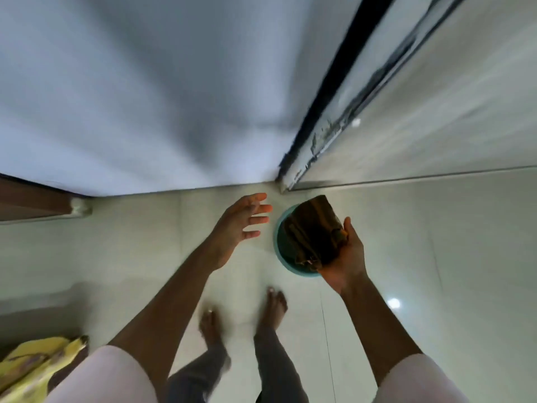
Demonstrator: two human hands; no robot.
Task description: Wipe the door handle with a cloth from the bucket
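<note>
A teal bucket (pixel 279 251) stands on the pale floor tiles near the foot of a door frame. My right hand (pixel 347 257) is shut on a folded brown cloth (pixel 312 231), which it holds over the bucket and which hides most of the bucket's opening. My left hand (pixel 242 221) hovers open to the left of the bucket, fingers spread, holding nothing. A white door (pixel 145 91) fills the upper left. Its handle is out of view. The whole picture is motion-blurred.
A door frame (pixel 328 106) with a dark strip and chipped paint runs up the right. A brown wooden edge (pixel 35 199) sits at far left. Yellow fabric (pixel 32 367) lies at bottom left. My bare feet (pixel 276 303) stand on the tiles below the bucket.
</note>
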